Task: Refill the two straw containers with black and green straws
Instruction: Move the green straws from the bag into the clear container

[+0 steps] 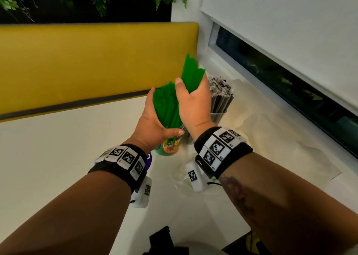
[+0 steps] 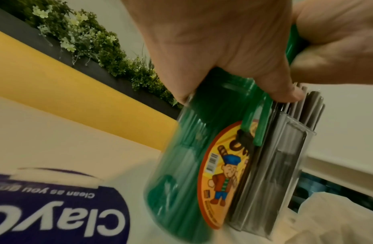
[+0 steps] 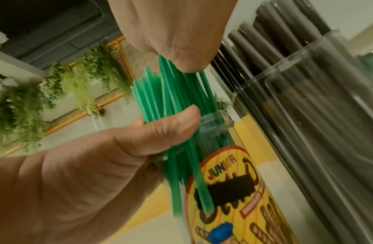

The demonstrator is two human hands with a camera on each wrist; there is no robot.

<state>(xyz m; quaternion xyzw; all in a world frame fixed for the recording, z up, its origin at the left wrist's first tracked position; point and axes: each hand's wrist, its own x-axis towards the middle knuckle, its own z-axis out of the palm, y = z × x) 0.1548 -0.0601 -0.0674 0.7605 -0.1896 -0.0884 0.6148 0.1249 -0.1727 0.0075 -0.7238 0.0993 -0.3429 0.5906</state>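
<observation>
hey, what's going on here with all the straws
A person is loading green straws into a clear jar with a cartoon label on a white counter. The left hand wraps the bundle at the jar's mouth, and the right hand holds more green straws above it. A couple of straws hang outside the jar over the label. Beside it, a clear container is already packed with black straws.

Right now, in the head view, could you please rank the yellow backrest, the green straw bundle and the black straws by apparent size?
1. Yellow backrest, by far the largest.
2. Green straw bundle, partly hidden by both hands.
3. Black straws, smallest, though the right hand covers part of them, so the last two are close.
</observation>
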